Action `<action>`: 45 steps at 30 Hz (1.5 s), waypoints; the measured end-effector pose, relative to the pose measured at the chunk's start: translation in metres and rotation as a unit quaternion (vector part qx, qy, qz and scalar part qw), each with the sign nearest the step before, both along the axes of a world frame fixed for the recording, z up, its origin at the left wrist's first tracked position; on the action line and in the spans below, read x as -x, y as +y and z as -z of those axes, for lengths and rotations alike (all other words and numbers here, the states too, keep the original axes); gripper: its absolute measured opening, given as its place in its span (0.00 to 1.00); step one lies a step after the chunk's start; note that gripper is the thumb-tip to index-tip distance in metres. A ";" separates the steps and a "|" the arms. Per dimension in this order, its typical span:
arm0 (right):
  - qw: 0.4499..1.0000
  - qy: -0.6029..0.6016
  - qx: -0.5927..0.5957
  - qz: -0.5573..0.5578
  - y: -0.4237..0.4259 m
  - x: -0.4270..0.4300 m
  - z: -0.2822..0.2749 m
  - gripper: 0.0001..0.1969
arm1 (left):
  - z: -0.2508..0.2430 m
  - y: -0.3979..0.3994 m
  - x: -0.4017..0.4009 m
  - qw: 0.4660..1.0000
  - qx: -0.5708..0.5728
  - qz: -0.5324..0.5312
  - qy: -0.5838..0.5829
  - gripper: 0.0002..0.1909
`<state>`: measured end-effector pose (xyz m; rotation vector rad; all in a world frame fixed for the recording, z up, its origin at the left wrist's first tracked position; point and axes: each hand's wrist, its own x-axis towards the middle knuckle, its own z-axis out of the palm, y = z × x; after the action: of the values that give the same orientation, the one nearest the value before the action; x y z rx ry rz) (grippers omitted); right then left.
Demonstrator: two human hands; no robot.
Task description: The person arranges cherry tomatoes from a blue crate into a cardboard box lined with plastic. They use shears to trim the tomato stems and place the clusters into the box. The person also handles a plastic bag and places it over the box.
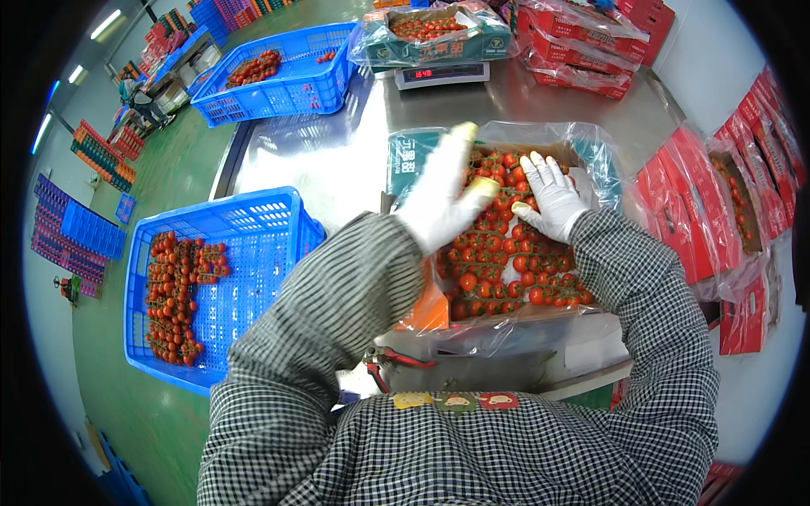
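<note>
Clusters of cherry tomatoes on the vine (487, 234) fill most of a cardboard box (411, 158) lined with clear plastic film. My left hand (443, 193), in a white glove with yellowish fingertips, is blurred over the box's left side. Its fingers point away from me, the thumb apart, and nothing shows in it. Gloved the same way, my right hand (552, 199) lies with fingers spread on the tomatoes at the upper right. Whether it presses on them, I cannot tell. Pruning shears with red handles (392, 360) lie below the box, near my apron.
To my left, a blue plastic crate (253, 209) holds more vine tomatoes; another blue crate (297, 82) stands at the back left. A digital scale (443, 74) carries a filled green box (436, 50). Red cartons (582, 47) are stacked behind, with a red carton (686, 209) close on the right.
</note>
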<state>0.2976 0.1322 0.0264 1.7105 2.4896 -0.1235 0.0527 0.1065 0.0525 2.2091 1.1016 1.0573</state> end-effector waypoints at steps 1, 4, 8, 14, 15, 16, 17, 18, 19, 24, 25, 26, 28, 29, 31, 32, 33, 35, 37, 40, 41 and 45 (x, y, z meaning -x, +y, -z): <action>0.999 -0.025 0.027 0.016 0.000 0.000 -0.007 0.46 | -0.008 -0.024 0.033 0.996 -0.069 -0.054 0.026 0.32; 0.998 -0.002 0.061 0.034 0.002 0.002 -0.029 0.43 | 0.004 -0.051 0.130 0.987 -0.075 -0.140 -0.025 0.20; 0.986 0.152 -0.064 -0.034 -0.006 0.036 -0.033 0.34 | 0.034 -0.107 0.231 0.960 0.104 -0.216 0.147 0.16; 0.991 0.059 -0.100 -0.073 -0.018 0.110 0.007 0.34 | 0.048 -0.187 0.321 0.961 0.124 -0.155 0.191 0.18; 0.988 0.036 -0.126 -0.082 -0.017 0.111 0.014 0.35 | 0.051 -0.192 0.339 0.958 0.135 -0.139 0.212 0.18; 0.986 0.041 -0.140 -0.083 -0.013 0.112 0.019 0.36 | 0.055 -0.196 0.360 0.927 0.276 -0.157 0.198 0.18; 0.984 0.042 -0.153 -0.087 -0.011 0.111 0.024 0.34 | 0.058 -0.196 0.384 0.894 0.325 -0.190 0.244 0.18; 0.988 0.019 -0.134 -0.080 -0.007 0.109 0.025 0.34 | 0.061 -0.192 0.409 0.885 0.295 -0.228 0.279 0.19; 0.990 0.002 -0.121 -0.069 -0.005 0.110 0.025 0.34 | 0.065 -0.186 0.436 0.862 0.299 -0.262 0.315 0.19; 0.972 0.093 -0.216 0.015 -0.025 0.154 -0.011 0.33 | 0.088 -0.141 0.536 0.779 0.188 -0.295 0.521 0.28; 0.961 0.157 -0.224 0.034 -0.037 0.172 -0.023 0.32 | 0.096 -0.138 0.544 0.790 0.167 -0.263 0.529 0.28; 0.928 0.300 -0.222 0.005 -0.054 0.194 -0.028 0.31 | 0.103 -0.135 0.551 0.795 0.138 -0.235 0.542 0.28; 0.899 0.371 -0.220 -0.075 -0.099 0.234 -0.032 0.27 | 0.115 -0.133 0.561 0.789 0.100 -0.175 0.581 0.27; 0.886 0.421 -0.182 -0.067 -0.122 0.256 -0.026 0.23 | 0.119 -0.134 0.564 0.803 0.085 -0.178 0.563 0.26; 0.914 0.389 -0.086 -0.080 -0.177 0.287 -0.006 0.19 | 0.123 -0.139 0.565 0.849 0.041 -0.168 0.499 0.26; 0.915 0.394 -0.029 -0.085 -0.199 0.297 0.008 0.19 | 0.123 -0.141 0.564 0.864 0.062 -0.174 0.469 0.25; 0.923 0.379 0.015 -0.065 -0.218 0.303 0.022 0.19 | 0.121 -0.142 0.559 0.873 0.093 -0.184 0.441 0.25; 0.975 0.220 0.023 -0.034 -0.244 0.310 0.060 0.35 | 0.115 -0.141 0.546 0.909 0.162 -0.190 0.333 0.26; 0.999 0.018 0.032 -0.006 -0.267 0.299 0.089 0.40 | 0.104 -0.137 0.524 0.957 0.146 -0.172 0.180 0.24; 0.994 0.067 0.080 0.024 -0.267 0.277 0.119 0.38 | 0.080 -0.133 0.492 0.869 0.416 -0.077 -0.257 0.20; 0.994 0.007 0.100 0.045 -0.264 0.272 0.123 0.34 | 0.069 -0.132 0.486 0.818 0.472 -0.014 -0.328 0.25; 0.957 0.227 0.098 0.149 -0.258 0.267 0.093 0.26 | 0.031 -0.151 0.464 0.685 0.541 0.128 -0.471 0.40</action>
<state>0.0304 -0.1259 -0.0663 2.1466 2.3614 -0.8514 -0.4112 -0.0447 0.0214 0.6315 0.5789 0.8398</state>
